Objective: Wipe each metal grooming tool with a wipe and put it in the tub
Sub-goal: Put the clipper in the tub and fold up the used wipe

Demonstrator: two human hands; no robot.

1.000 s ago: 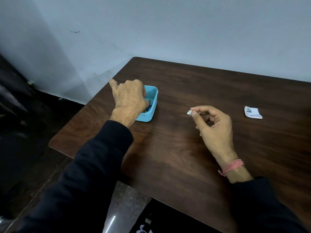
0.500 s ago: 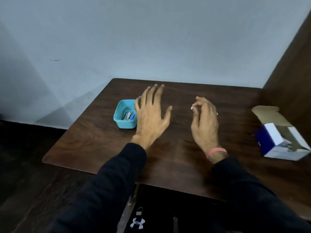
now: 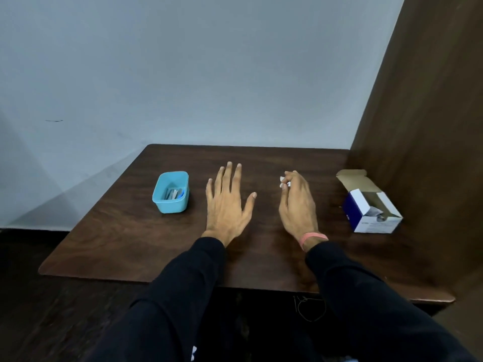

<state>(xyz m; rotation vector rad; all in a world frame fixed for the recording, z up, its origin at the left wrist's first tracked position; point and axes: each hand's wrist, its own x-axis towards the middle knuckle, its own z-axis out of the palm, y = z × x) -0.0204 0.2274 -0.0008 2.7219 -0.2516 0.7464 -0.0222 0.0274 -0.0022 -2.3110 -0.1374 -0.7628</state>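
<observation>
A light blue tub point(image 3: 159, 202) stands on the left part of the dark wooden table point(image 3: 130, 231) with several metal grooming tools point(image 3: 173, 193) lying inside. My left hand point(image 3: 227, 202) hovers flat over the table just right of the tub, fingers straight and spread, holding nothing. My right hand point(image 3: 298, 202) is further right, fingers curled, pinching a small white wipe point(image 3: 283, 182) at its fingertips.
An open blue and white cardboard box point(image 3: 371, 207) of wipe sachets stands at the table's right side, beside a brown wooden panel point(image 3: 418, 152). A pale wall rises behind the table. Dark floor lies to the left and front.
My left hand came out of the tub and moved right, opening flat. The view rose and swung right, bringing the box into sight. My right hand still pinches the wipe.
</observation>
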